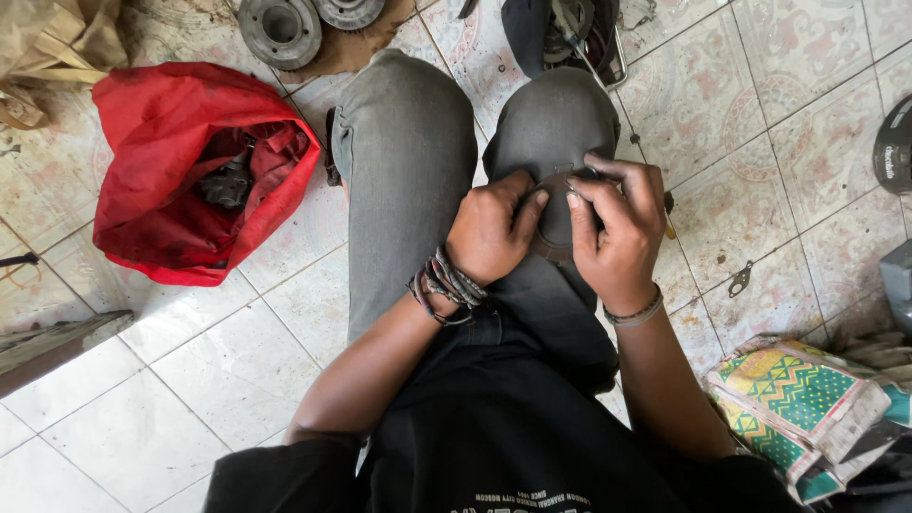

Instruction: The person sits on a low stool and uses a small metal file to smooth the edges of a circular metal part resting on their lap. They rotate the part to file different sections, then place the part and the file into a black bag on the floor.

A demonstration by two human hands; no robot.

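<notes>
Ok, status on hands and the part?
Left hand and right hand both pinch dark round disc on right knee. Nothing obstructing.

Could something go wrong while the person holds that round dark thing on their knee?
Maybe. The round dark disc rests on the right knee, pinched only by the fingertips of the left hand and right hand, so it might slip onto the patterned tile floor. Small metal bits lie on that floor beside the leg and could be stepped on. The open red cloth bag with dark metal parts inside sits close and could tip.
</notes>
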